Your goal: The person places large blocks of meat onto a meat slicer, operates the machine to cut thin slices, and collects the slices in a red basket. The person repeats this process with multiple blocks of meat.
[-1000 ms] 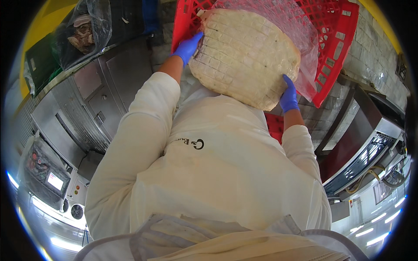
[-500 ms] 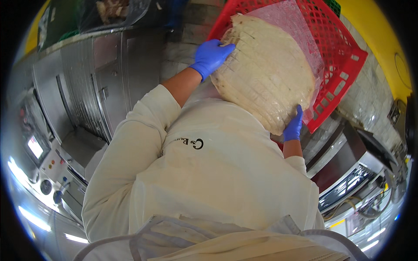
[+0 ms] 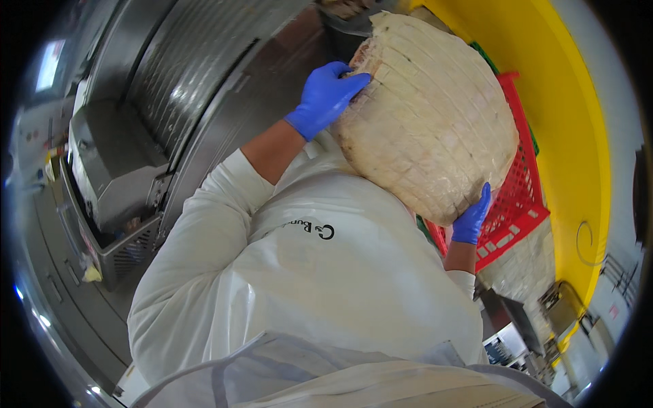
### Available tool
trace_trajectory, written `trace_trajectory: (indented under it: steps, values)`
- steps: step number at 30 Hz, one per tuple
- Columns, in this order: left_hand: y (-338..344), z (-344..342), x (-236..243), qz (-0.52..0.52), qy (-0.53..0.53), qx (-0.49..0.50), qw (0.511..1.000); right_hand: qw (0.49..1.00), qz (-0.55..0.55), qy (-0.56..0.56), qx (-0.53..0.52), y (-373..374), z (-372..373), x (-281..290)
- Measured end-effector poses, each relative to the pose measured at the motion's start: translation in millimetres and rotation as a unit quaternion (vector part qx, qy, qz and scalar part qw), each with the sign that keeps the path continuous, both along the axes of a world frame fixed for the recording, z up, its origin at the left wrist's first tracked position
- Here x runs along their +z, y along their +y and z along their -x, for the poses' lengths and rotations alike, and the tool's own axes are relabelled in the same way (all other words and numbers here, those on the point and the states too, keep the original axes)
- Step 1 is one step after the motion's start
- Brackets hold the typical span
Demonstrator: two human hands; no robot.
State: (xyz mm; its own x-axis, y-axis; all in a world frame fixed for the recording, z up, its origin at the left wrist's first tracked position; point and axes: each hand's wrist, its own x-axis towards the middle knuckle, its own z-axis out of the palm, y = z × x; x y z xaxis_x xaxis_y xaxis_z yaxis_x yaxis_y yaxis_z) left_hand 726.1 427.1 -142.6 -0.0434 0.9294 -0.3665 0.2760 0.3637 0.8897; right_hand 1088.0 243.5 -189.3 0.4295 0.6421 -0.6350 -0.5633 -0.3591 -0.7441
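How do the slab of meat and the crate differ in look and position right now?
The slab of meat is pale cream; the crate is red.
The slab's face is solid, marked with crossing lines, while the crate's wall is pierced with openings.
The slab is held between the left hand and right hand and shows almost whole; the crate is partly hidden behind it.

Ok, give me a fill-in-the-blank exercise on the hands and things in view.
1. In picture height, the blue-gloved left hand is ____ than the blue-gloved right hand.
2. The number of hands holding the broad, pale, line-marked slab is ____.
3. The perforated red plastic crate is nearer the ____ hand.
4. The large, smooth surface beyond the crate is coloured ____.
Missing words: higher; two; right; yellow.
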Motion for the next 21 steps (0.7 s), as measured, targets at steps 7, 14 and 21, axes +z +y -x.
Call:
trace_trajectory:
  steps: [7,14,21]
  values:
    - [-16.6,116.5,50.4,-0.074,-0.042,0.180,0.980,0.989,-0.041,0.026,0.138,110.6,49.9,35.4]
    - [-44.4,287.4,10.3,-0.088,-0.046,0.369,0.924,0.900,-0.106,0.042,0.421,269.2,200.3,31.2]
    - [-51.1,376.8,-41.4,-0.101,0.102,0.437,0.888,0.825,-0.113,-0.075,0.549,389.0,366.3,51.8]
